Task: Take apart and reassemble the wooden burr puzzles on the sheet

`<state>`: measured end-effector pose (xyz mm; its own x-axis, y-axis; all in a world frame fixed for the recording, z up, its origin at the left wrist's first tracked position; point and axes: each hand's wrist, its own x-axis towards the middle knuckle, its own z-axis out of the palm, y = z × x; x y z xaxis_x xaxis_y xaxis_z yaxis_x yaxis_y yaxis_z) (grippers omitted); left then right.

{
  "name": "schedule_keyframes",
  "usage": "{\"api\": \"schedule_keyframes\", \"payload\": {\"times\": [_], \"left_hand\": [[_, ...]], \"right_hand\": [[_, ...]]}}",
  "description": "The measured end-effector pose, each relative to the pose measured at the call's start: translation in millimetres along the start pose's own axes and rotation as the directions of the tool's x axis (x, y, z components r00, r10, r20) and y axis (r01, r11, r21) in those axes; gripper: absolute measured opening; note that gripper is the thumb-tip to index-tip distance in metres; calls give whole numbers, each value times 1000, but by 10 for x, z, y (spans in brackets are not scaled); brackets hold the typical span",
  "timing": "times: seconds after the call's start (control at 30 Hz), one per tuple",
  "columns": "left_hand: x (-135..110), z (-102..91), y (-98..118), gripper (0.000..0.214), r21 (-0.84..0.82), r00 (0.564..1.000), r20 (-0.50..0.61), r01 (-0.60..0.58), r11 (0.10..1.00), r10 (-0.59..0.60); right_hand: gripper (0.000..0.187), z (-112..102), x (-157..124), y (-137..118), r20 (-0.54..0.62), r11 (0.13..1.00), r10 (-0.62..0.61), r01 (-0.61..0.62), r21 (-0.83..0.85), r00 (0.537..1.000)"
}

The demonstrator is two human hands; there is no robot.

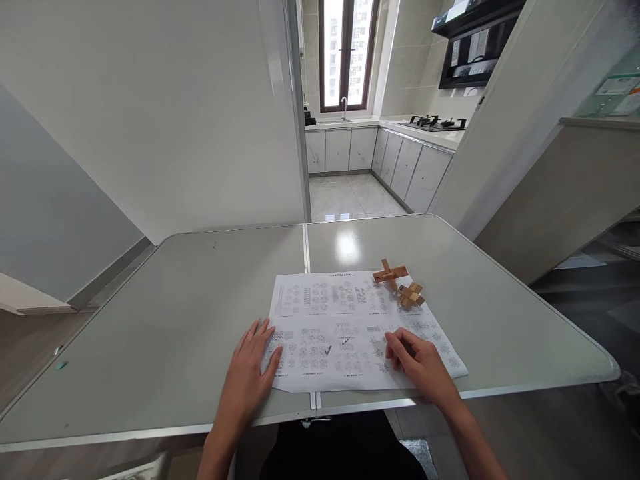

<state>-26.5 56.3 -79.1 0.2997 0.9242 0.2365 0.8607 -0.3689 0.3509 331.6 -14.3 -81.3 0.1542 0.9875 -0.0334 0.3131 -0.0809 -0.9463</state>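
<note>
A large white sheet of paper [320, 363] lies on the table, printed with small line diagrams of puzzle pieces and carrying two dark check marks near its middle. My left hand [250, 373] rests flat with fingers spread, pressing the sheet's lower left edge. Over the right part of the sheet, my right hand [415, 360] is curled with its fingers bent in; no object shows between them. Two wooden interlocking puzzles sit at the sheet's upper right: a cross-shaped one [390, 273] and a compact, star-like one [411, 295]. Neither hand touches them.
The pale table [150, 333] has a metal rim and a centre seam [306, 250]. A small green bit [61, 365] lies near its left edge. Beyond a doorway are kitchen cabinets [337, 150], a faucet [344, 107] and a gas stove [437, 124].
</note>
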Motion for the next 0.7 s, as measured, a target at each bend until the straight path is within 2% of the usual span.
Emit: {"api": "schedule_keyframes", "payload": {"times": [0.3,0.47,0.53,0.6,0.67,0.7], "left_hand": [[14,-19,7,50,4,1000,8,3,1000,-3],[8,-21,10,50,5,1000,-9,-2,1000,2],[3,-20,10,50,3,1000,-13,-4,1000,4],[1,-19,9,49,2,1000,-18,-3,1000,3],[2,-21,10,48,4,1000,-23,4,1000,-3],[3,-23,11,48,4,1000,-25,5,1000,-5]], "right_hand": [[52,4,-8,-43,-12,1000,-5,5,18,1000],[52,-7,20,-85,24,998,21,-22,58,999],[51,2,102,-127,62,987,37,-46,155,997],[48,20,254,-180,94,941,43,-72,331,995],[40,41,478,-227,108,833,82,-127,539,991],[34,49,608,-243,132,749,115,-174,640,984]]}}
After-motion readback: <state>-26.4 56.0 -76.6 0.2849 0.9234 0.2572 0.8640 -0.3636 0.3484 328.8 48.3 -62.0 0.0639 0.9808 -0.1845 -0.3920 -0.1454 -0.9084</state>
